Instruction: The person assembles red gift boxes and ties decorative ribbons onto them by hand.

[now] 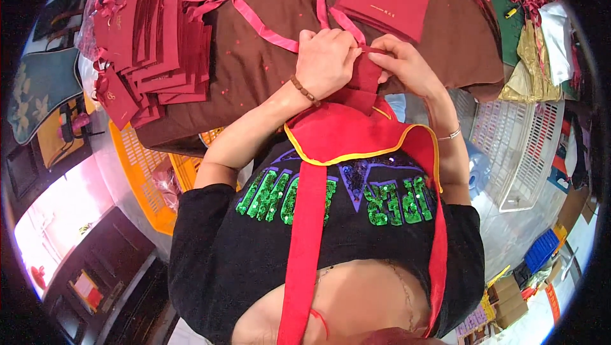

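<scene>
At the near edge of the brown cloth, a small dark red paper bag (365, 76) sits between my hands, partly hidden by them. My left hand (324, 59) is closed in a pinch at the bag's top edge, where a pink-red ribbon (264, 30) trails out to the left. More ribbon ends rise just beyond my knuckles. My right hand (407, 65) pinches the top right corner of the bag, thumb and forefinger pressed together by the ribbon. Just how the ribbon passes through the bag is hidden by my fingers.
Dark red bags with ribbons (156, 46) lie in an overlapping pile at the left of the brown cloth (254, 84). Another stack of red bags (385, 1) lies at the far right. An orange crate (143, 179) and a white crate (509, 148) stand below the table's sides.
</scene>
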Tool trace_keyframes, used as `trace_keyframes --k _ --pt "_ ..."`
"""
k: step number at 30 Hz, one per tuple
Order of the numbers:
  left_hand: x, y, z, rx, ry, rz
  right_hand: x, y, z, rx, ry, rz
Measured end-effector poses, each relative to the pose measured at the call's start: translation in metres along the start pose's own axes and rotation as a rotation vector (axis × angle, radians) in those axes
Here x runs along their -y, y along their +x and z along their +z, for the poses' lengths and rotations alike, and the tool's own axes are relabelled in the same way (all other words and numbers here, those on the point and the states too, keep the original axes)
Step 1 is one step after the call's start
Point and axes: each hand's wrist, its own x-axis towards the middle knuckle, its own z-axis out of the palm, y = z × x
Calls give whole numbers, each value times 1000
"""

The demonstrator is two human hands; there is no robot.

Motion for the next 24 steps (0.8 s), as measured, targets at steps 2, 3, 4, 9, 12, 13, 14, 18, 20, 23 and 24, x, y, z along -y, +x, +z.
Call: trace_keyframes --k 2,3,4,9,12,13,14,18,20,23,24 --pt "1 2 1 38 -74 -50 -1 0 1 -32 -2 -74" --pt "1 2 2 38 -74 -49 -2 0 0 -32 -2 -74" --pt "1 2 1 -19 -87 -30 -3 0 0 -29 -9 -70" --pt "4 3 -2 -2 -84 -27 1 -3 1 -14 6 -70" --pt "6 5 -4 105 -86 -82 2 -3 2 -13 39 -62" --pt "6 4 -2 97 -95 -84 1 -3 1 -9 48 -50" --pt "7 4 -1 89 -104 -85 1 -4 1 -6 56 -38" --pt "9 5 -1 117 -160 -89 4 -6 -1 6 84 -25" --pt "7 5 -1 100 -98 -58 12 -9 0 21 62 63" --pt "0 2 0 -11 52 34 1 -2 0 4 30 -6" --pt "1 2 2 -37 55 41 1 -2 0 4 29 -6"
